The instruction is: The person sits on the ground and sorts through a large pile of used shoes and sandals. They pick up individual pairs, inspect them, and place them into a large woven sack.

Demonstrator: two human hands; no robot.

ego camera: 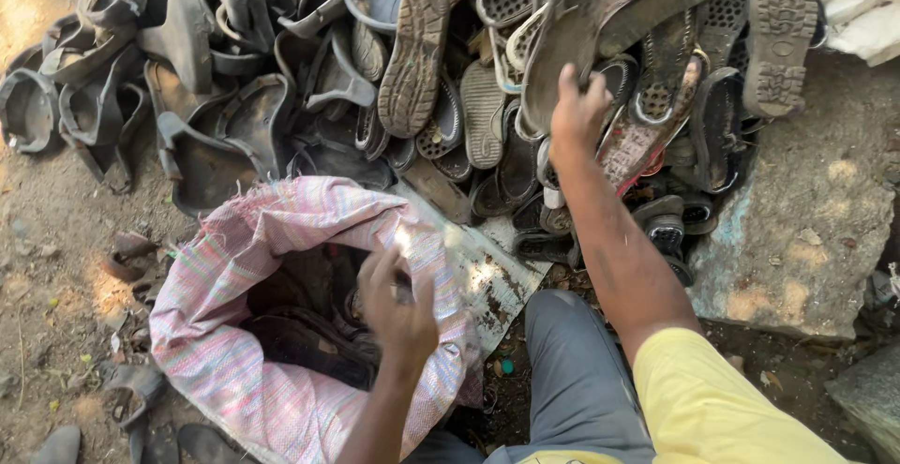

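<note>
My right hand (pixel 577 112) reaches forward into a big heap of worn shoe soles (pixel 441 80) and grips the edge of a long dark sole (pixel 572 33) that tilts up out of the heap. My left hand (pixel 398 309) hovers over the open mouth of a pink woven sack (pixel 281 230) with its fingers loosely curled around a small dark piece. Dark soles lie inside the sack. My grey trouser knee (pixel 572 370) is just right of the sack.
A pale flat stone slab (pixel 806 230) lies at the right, under the heap's edge. White sacking (pixel 862 5) shows at the top right. Loose sole scraps (pixel 131 258) litter the dirt ground at the left and bottom left.
</note>
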